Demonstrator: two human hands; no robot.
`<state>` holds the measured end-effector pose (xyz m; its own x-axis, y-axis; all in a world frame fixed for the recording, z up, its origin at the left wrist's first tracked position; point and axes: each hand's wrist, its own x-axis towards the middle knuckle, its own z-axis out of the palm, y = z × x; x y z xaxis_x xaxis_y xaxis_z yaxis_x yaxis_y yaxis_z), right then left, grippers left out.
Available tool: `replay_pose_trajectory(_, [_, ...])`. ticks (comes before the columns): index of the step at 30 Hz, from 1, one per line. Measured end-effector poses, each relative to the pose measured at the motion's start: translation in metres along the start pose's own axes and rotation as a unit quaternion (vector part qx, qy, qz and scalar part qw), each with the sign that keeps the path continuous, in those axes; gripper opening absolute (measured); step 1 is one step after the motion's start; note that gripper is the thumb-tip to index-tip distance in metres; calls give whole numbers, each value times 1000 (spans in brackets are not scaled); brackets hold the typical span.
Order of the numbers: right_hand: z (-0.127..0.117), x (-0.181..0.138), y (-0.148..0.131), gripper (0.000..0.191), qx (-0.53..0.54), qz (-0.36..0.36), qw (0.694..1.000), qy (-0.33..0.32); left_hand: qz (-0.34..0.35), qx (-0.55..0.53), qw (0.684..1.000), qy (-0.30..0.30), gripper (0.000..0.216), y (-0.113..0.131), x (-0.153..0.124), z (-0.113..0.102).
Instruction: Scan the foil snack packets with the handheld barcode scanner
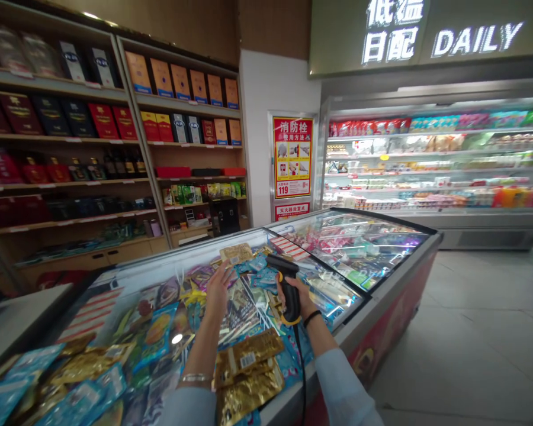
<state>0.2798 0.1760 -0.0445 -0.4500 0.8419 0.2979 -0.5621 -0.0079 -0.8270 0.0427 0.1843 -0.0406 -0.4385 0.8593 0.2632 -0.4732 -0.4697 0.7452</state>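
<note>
My right hand is wrapped round the grip of a black and yellow barcode scanner, whose head points left over the freezer. A gold ice cream packet lies tilted at the fingertips of my left hand, which pinches its near edge. Below both hands, the chest freezer holds many coloured packets, among them blue packets just left of the scanner. Gold packets with a barcode lie between my forearms, near the freezer's front edge.
A pile of blue and gold packets sits at the lower left. The scanner's cable hangs beside my right forearm. Sliding glass lids cover the freezer's far right. Shelves with boxes and a lit refrigerated display stand behind.
</note>
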Motion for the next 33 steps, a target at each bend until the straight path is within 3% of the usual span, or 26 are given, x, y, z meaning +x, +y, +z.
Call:
replay_pose_trajectory(4, [1,0,-1,40,-28,-1,999,-17,52,20,998,-5,35,5,7,-12])
replay_pose_trajectory(9, [1,-4,1,38,-29,14,999,36,131,74,988,23,38,17,6,-13])
replay_pose_trajectory(13, [-6,-7,4,39,3,37,999,25,172,100,979,30,39,23,4,-15])
replay_pose_trajectory(19, [-11,-8,7,39,-3,58,998,28,176,100,979,27,40,27,3,-15])
replay_pose_trajectory(28, [1,-11,-2,38,-15,81,996,22,138,100,985,33,36,23,0,-9])
replay_pose_trajectory(33, [6,-16,-3,39,4,71,997,20,117,86,988,47,40,43,-12,7])
